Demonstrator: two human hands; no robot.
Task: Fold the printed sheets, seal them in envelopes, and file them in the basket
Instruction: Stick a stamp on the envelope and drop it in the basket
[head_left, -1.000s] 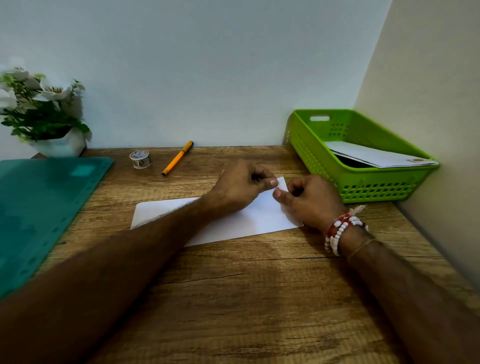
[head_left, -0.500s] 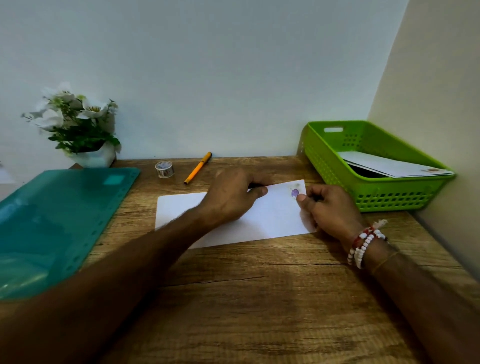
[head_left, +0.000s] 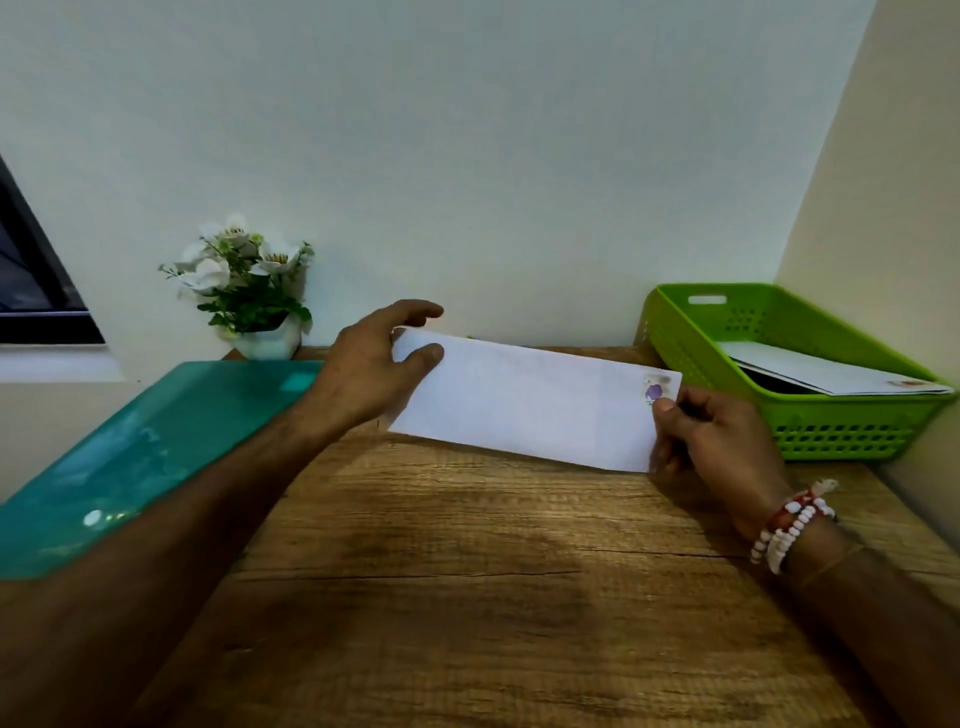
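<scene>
Both of my hands hold one white envelope up over the wooden worktop. Its long side runs across in front of me, with the left end a little higher in the view than the right. My left hand pinches the left short end: the thumb lies on the face turned toward me and the other fingers reach over the top edge behind it. My right hand grips the right short end, thumb pressed on the front just below a small purple stamp in the upper right corner, the remaining fingers tucked behind the paper. The rest of that face is blank, and I cannot tell how the flap lies.

To the right, in the back corner of the worktop against the wall, stands the green basket, near the envelope's right end but apart from it. A second envelope lies slanted inside it on something dark. A red-and-white bead bracelet circles my right wrist. On the left a teal plastic folder lies on the worktop, and behind it a small white pot of white flowers stands by the wall.
</scene>
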